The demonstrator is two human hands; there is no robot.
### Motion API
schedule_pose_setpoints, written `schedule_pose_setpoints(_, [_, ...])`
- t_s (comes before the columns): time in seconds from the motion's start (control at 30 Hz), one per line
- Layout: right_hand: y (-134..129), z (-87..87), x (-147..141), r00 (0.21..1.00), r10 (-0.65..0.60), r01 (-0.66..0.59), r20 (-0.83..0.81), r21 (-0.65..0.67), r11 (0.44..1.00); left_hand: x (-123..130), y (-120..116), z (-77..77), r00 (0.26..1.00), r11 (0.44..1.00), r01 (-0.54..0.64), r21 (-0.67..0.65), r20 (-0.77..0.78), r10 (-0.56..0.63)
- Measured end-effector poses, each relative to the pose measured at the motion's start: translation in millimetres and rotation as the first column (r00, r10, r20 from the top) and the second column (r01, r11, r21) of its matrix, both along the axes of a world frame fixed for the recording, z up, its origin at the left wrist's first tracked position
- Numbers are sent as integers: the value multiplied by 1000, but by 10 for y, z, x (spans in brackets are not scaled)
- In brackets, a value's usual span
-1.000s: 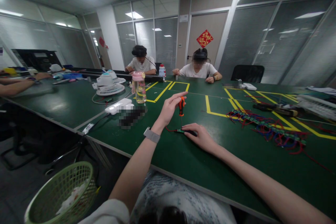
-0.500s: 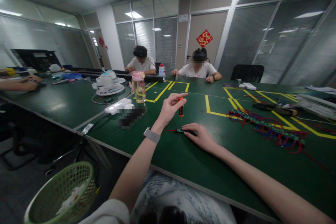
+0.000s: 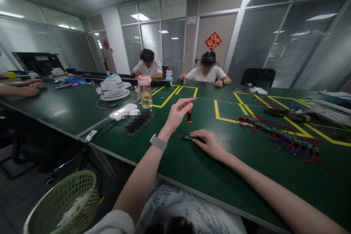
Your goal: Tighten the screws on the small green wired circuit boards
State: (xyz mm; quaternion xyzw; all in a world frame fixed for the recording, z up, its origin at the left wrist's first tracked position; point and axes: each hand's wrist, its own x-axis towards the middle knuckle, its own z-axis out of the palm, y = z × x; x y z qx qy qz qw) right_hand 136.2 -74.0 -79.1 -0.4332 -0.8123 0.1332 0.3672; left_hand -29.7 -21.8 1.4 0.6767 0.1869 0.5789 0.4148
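Observation:
My left hand (image 3: 177,114), with a grey band on its wrist, grips the top of an orange and black screwdriver (image 3: 189,117). The screwdriver stands upright, and its thin shaft points down at a small green circuit board (image 3: 187,138) on the table. Whether the tip sits in a screw is too small to tell. My right hand (image 3: 210,142) lies low on the table, its thumb and fingertips closed on the board's right end. Part of a dark piece shows under those fingers. A red wire (image 3: 177,137) leads off the board's left side.
On the green table (image 3: 131,146), a strip of boards with red and blue wires (image 3: 279,135) lies right. A pink-lidded bottle (image 3: 145,95), white power strip (image 3: 124,112) and white fan (image 3: 115,91) stand left. Two people sit opposite. A green basket (image 3: 90,186) is on the floor.
My left fingers have shifted slightly around the screwdriver's handle, which appears turned. My right hand and the circuit board stay in place.

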Motion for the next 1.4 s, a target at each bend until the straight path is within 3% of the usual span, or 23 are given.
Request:
schedule_pose_setpoints(0.1, [3, -4, 1, 1000, 1, -1, 1, 0, 1000, 12, 3, -4, 986, 983, 157, -93, 65, -152])
schedule_pose_setpoints(0.17, [7, -9, 4, 1000, -1, 1, 0, 1, 1000, 20, -2, -8, 978, 971, 203, -129, 79, -194])
schedule_pose_setpoints(0.37, [15, -8, 9, 1000, 13, -13, 0, -6, 1000, 5, 7, -15, 1000, 1000, -27, 3, -12, 27])
schedule_pose_setpoints(0.57, [8, 1, 4, 1000, 9, -9, 1, 0, 1000, 18, 29, -30, 986, 982, 153, -112, 85, -144])
schedule_pose_setpoints(0.77, [8, -5, 3, 1000, 8, -8, -1, -5, 1000, 12, 10, -19, 1000, 1000, -28, -3, 4, 28])
schedule_pose_setpoints(0.93, [9, -3, 4, 1000, 6, -6, -2, -9, 1000, 20, 5, -15, 989, 984, 135, -116, 83, -125])
schedule_pose_setpoints(1.1, [11, -4, 7, 1000, 5, -5, 0, -9, 1000, 12, 12, -22, 1000, 999, -24, -29, 16, 25])
schedule_pose_setpoints(1.27, [10, -5, 4, 1000, 11, -11, 3, 6, 1000, 16, 17, -21, 985, 979, 158, -130, 89, -147])
schedule_pose_setpoints(1.4, [12, -9, 5, 1000, 5, -5, 0, 12, 1000, 15, 15, -16, 999, 996, 28, -82, 39, -25])
